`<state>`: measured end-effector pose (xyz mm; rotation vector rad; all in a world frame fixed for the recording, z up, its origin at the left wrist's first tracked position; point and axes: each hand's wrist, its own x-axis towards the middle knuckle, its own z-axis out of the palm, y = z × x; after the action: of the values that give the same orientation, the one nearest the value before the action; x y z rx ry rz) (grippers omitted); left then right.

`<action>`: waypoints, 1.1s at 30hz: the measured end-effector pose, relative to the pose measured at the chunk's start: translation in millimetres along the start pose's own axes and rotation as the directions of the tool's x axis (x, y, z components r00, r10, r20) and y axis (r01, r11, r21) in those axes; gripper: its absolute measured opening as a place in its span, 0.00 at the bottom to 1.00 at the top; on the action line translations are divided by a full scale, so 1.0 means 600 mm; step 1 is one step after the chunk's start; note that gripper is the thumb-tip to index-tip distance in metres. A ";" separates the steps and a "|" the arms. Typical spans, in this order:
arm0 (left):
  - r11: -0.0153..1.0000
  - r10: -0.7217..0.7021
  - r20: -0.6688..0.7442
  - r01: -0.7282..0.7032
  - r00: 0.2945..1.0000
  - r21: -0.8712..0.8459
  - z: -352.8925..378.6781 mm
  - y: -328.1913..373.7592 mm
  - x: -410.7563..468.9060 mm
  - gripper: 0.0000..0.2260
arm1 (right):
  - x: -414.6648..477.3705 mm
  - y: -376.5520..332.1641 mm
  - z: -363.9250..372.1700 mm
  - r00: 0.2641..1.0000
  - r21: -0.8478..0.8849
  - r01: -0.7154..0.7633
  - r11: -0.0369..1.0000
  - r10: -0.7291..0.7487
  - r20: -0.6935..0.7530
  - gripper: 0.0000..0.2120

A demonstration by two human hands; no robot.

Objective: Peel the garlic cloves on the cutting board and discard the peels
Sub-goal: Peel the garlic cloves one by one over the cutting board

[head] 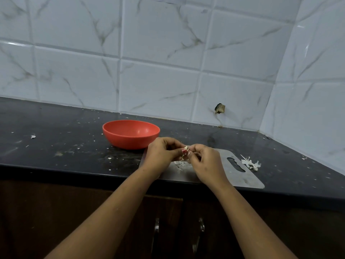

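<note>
- Garlic clove (186, 148) sits at the centre of the frame, lifted just above the cutting board (242, 177) and pinched between the fingertips of both hands.
- Left hand (164, 153) closes on it from the left and right hand (205, 162) from the right. Both have fingers curled and thumbs meeting at the clove, so neither is nearer; each touches it.
- Only a pale tip shows above the fingertips, pointing toward the top of the frame. The clove is too small and too covered to tell its long axis for certain, or how much skin is left on it.
- Judged from this grip, the step in hand is stripping skin, with one hand holding the clove while the other picks at it.
- Peel scraps (179, 163) lie on the board directly below the hands.
- A larger peel pile (251, 163) rests on the dark counter (56, 131) just past the board's right end, right of centre and nearer the right hand.
- A red bowl (130, 133) stands up and to the left of the hands, close to the left hand and near the board's upper left corner. Whether it is meant for peels or for cloves cannot be told.
- No brand, label or writing can be read on the board, the bowl or the tiled wall (168, 53).
</note>
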<state>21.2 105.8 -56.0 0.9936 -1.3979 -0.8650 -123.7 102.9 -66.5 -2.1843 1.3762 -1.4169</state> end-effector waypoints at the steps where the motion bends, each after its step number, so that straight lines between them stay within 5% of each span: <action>1: 1.000 -0.001 0.002 0.001 1.000 -0.001 0.000 0.000 0.000 0.05 | 0.000 0.000 0.000 1.000 -0.005 -0.003 1.000 0.003 0.006 0.06; 16: 0.998 0.018 0.017 -0.019 1.000 0.055 0.000 -0.001 -0.002 0.05 | -0.006 -0.009 -0.003 0.999 -0.077 -0.003 0.997 0.007 0.046 0.06; 23: 0.999 0.008 0.043 -0.006 0.999 -0.034 -0.002 -0.001 -0.002 0.05 | -0.005 -0.010 -0.005 0.999 0.034 -0.033 0.999 0.034 -0.004 0.05; 33: 0.987 0.086 -0.023 -0.082 0.996 0.138 0.004 -0.004 0.002 0.03 | -0.001 -0.011 -0.013 0.992 0.187 -0.116 0.975 0.103 0.073 0.09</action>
<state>18.9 103.9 -58.0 1.0384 -1.4793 -0.6974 -126.2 109.4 -59.3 -1.9838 1.2613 -1.3670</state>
